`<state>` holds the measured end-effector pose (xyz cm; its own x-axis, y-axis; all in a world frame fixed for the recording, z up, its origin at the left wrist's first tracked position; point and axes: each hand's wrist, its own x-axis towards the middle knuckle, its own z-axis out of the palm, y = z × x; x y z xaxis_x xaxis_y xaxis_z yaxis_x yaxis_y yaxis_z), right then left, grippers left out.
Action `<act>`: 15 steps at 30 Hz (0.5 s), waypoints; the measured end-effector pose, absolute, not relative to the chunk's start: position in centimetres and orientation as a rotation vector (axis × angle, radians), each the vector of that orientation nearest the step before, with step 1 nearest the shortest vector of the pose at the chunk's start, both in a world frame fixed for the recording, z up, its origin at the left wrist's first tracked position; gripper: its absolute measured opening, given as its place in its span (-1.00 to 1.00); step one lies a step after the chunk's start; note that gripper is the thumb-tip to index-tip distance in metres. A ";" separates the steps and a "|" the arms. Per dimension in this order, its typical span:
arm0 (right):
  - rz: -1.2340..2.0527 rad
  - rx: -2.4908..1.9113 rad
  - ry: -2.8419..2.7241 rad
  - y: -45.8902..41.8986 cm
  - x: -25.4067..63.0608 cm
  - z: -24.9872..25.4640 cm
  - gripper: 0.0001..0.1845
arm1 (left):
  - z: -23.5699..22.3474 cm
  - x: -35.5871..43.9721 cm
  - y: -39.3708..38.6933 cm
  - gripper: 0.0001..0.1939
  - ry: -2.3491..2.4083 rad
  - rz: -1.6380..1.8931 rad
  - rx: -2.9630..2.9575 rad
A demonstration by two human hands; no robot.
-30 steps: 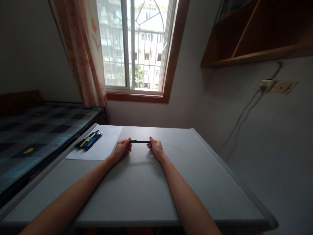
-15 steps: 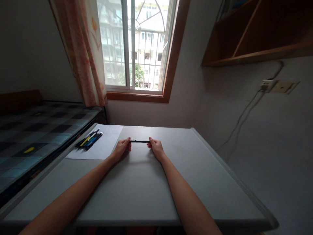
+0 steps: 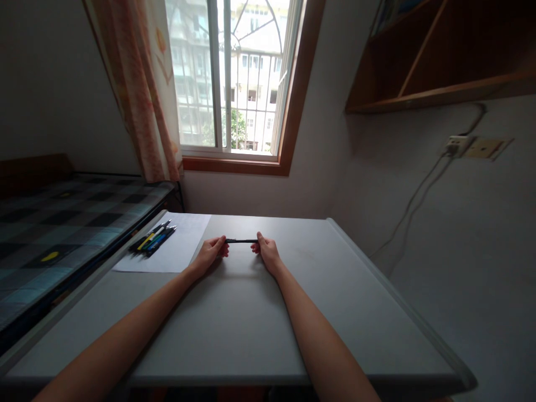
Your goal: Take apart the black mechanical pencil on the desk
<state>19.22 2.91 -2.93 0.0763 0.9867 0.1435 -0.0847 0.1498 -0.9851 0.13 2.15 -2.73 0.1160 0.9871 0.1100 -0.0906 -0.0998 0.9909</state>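
A slim black pen [image 3: 242,241] is held level between my two hands, a little above the table. My left hand [image 3: 210,253] pinches its left end, near the clip. The right end is pinched between the thumb and fingers of my right hand [image 3: 268,251]. To the left, several pens [image 3: 154,237], mostly black with some yellow, white and blue, lie bunched on a sheet of white paper [image 3: 188,234]. The pen's two tips are hidden by my fingers.
The grey-white table [image 3: 234,335] extends under both forearms. A bed [image 3: 84,223] with a checked cover stands along its left side. Behind are a curtain [image 3: 146,111] and a window [image 3: 247,84]. On the right wall are a socket [image 3: 458,146] with cables and a wooden shelf [image 3: 419,95].
My left hand and the pen have shifted very slightly to the right. My right hand has barely moved, and both hands still pinch the pen.
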 end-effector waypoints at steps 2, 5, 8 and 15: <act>1.099 -1.058 -1.151 2.9 19.2 -2.9 -0.42 | -2.6 0.2 2.1 -0.54 1.020 1.228 1.281; 1.107 -1.065 -1.143 3.0 19.2 -3.0 -0.42 | -2.3 0.1 1.9 -0.55 1.019 1.226 1.312; 1.107 -1.083 -1.143 3.1 19.3 -3.2 -0.43 | -1.9 0.1 1.6 -0.57 1.013 1.221 1.341; 1.097 -1.076 -1.141 3.1 19.3 -3.2 -0.42 | -1.3 0.2 1.3 -0.59 1.053 1.196 1.327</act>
<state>19.31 3.09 -3.19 0.0856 0.9877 0.1309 -0.0921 0.1387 -0.9860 0.17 1.27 -1.33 0.1255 0.9869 0.1019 -0.0239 -0.0996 0.9947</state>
